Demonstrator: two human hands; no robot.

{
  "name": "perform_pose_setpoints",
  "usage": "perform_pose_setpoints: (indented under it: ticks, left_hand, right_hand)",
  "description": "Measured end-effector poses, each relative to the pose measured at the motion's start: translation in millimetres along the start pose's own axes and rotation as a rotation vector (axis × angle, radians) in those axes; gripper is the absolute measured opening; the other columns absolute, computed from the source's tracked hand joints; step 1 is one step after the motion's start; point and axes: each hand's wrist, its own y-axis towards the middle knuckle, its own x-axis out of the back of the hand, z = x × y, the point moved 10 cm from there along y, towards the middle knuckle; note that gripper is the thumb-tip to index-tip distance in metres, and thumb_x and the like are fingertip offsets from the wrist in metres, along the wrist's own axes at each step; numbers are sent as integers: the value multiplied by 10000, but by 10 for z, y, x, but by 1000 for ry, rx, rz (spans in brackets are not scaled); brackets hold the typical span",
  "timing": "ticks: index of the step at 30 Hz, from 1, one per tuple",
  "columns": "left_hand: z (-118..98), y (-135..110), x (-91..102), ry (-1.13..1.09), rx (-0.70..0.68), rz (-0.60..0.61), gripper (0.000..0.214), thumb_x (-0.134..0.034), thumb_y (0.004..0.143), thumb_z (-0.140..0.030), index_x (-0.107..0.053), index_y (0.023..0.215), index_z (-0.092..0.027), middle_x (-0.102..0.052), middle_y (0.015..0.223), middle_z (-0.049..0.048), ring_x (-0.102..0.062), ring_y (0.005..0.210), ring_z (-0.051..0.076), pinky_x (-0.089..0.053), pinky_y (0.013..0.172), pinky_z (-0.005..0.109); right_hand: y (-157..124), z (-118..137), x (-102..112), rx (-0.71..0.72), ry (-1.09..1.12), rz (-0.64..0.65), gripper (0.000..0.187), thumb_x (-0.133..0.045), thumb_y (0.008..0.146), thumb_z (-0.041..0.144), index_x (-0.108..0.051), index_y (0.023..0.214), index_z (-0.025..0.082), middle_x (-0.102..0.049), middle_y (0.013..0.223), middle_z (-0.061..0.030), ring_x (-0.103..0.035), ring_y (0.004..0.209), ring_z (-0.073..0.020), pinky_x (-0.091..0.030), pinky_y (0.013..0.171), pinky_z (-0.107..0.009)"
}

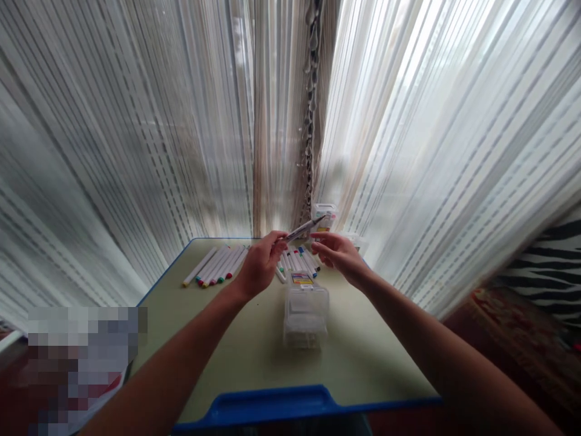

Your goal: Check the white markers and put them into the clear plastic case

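Observation:
My left hand (261, 265) is closed around the lower end of a white marker (305, 229) with a dark tip, tilted up to the right above the table. Just below and right of the tip is my right hand (338, 255), its fingers loosely bent and apart, with nothing seen in them. Under the hands lies a group of white markers (294, 261) with coloured ends. Another row of markers (222, 265) is left of my left hand, partly hidden by it. Nearer to me stands a clear plastic case (305, 312) with a printed label.
A second clear case (324, 211) stands upright at the table's back edge, and another clear case (354, 242) is partly hidden behind my right hand. The pale table (236, 357) has a blue rim. Striped sheer curtains (190, 121) hang directly behind it.

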Motion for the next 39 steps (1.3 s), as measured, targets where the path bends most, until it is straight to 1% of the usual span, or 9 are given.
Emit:
perform_pose_setpoints:
  ticks: [2, 5, 10, 15, 20, 26, 31, 34, 39]
  left_hand:
    - [-25, -16, -8, -22, -17, -21, 317, -479, 992, -373, -629, 1171, -160, -703, 865, 49, -620, 704, 147, -492, 690, 257]
    - [100, -128, -23, -54, -1, -43, 348, -460, 997, -388, -641, 1178, -152, -705, 871, 57, -637, 718, 152, -506, 703, 257]
    - [257, -246, -67, -62, -14, -33, 343, -479, 997, -407, -667, 1161, -172, -716, 883, 48, -663, 782, 164, -511, 719, 256]
    - [220, -262, -157, -103, -57, -6, 294, -509, 998, -375, -685, 1160, -204, -752, 1005, 55, -685, 851, 167, -516, 777, 269]
    - [140, -303, -194, -127, -132, -1, 262, -542, 990, -328, -696, 1170, -216, -754, 1065, 54, -695, 950, 172, -516, 828, 263]
    - [84, -317, -219, -152, -162, 22, 256, -561, 982, -320, -706, 1150, -193, -752, 1038, 64, -691, 878, 156, -518, 757, 242]
    - [144, -328, -151, -100, -102, -58, 305, -547, 987, -350, -645, 1204, -159, -726, 889, 32, -625, 679, 117, -514, 685, 234]
    - [136, -339, -153, -117, -135, -61, 232, -549, 984, -299, -670, 1110, -147, -730, 941, 54, -649, 749, 126, -514, 684, 227]
    - [167, -347, -127, -136, -156, -91, 220, -547, 986, -273, -680, 1101, -140, -729, 975, 73, -648, 772, 128, -524, 692, 238]
  right_hand:
    - [0, -6, 6, 20, 40, -39, 576, -801, 681, 558, -703, 1083, 158, -669, 698, -22, -510, 530, -102, -376, 464, -232]
    - [-88, -157, 30, 21, 54, -90, 509, -783, 696, 569, -714, 980, 152, -632, 602, -6, -533, 530, -120, -390, 482, -249]
    - [-249, -303, -2, -13, 83, -64, 479, -836, 666, 491, -754, 995, 152, -688, 634, -18, -532, 533, -113, -411, 515, -267]
    - [-307, -339, -21, -75, 292, -97, 427, -915, 588, 351, -780, 960, 190, -769, 744, -50, -513, 521, -88, -391, 495, -239]
    - [-328, -375, 8, -76, 406, -123, 301, -888, 663, 331, -792, 918, 203, -768, 769, -52, -475, 518, -68, -333, 458, -205]
    - [-338, -341, 7, -89, 464, -128, 272, -879, 667, 327, -797, 899, 209, -734, 698, -35, -473, 490, -64, -306, 424, -196]
    - [-350, -291, 54, -66, 482, -147, 242, -889, 656, 326, -796, 848, 212, -714, 657, -22, -451, 445, -41, -299, 394, -170]
    - [-366, -299, 95, -85, 487, -182, 262, -913, 618, 316, -794, 827, 213, -717, 648, -21, -487, 446, -46, -330, 386, -154]
    - [-392, -350, 68, -178, 498, -196, 352, -957, 529, 314, -787, 813, 194, -699, 624, -11, -483, 443, -49, -345, 363, -141]
